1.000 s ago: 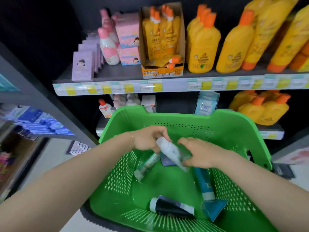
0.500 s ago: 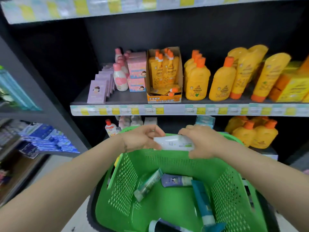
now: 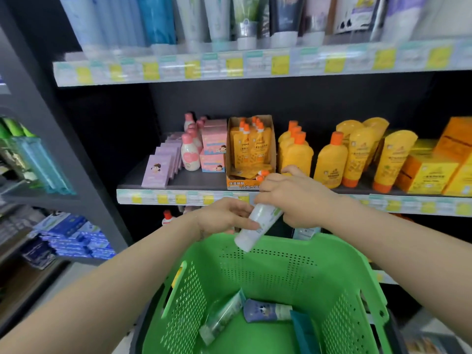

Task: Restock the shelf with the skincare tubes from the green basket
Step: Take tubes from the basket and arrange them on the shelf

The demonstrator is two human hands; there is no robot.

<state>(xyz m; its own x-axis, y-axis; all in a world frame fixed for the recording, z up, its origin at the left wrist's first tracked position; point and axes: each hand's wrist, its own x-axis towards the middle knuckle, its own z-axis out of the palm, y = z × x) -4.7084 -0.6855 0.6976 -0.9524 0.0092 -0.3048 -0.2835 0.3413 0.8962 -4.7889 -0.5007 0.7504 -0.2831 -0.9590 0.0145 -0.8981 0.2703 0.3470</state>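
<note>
A white skincare tube (image 3: 256, 226) hangs tilted over the far rim of the green basket (image 3: 275, 254), cap end down. My right hand (image 3: 293, 198) grips its upper end. My left hand (image 3: 224, 217) holds its middle from the left, thumb across the tube. Inside the basket lie a clear green tube (image 3: 221, 318), a purple-blue tube (image 3: 265, 310) and a teal tube (image 3: 304, 330). Standing tubes (image 3: 245, 19) line the top shelf (image 3: 255, 63), blurred.
The middle shelf (image 3: 178, 182) carries purple boxes (image 3: 158, 169), a pink bottle (image 3: 190, 157), pink boxes (image 3: 213, 149), a carton of orange pouches (image 3: 249, 152) and yellow bottles (image 3: 329, 162). A grey upright (image 3: 63, 149) divides off the left bay with blue packs (image 3: 74, 236).
The view has swung upward, bringing the top shelf of tubes into sight. Both hands have raised the white tube above the basket rim and tipped it from level to cap-down.
</note>
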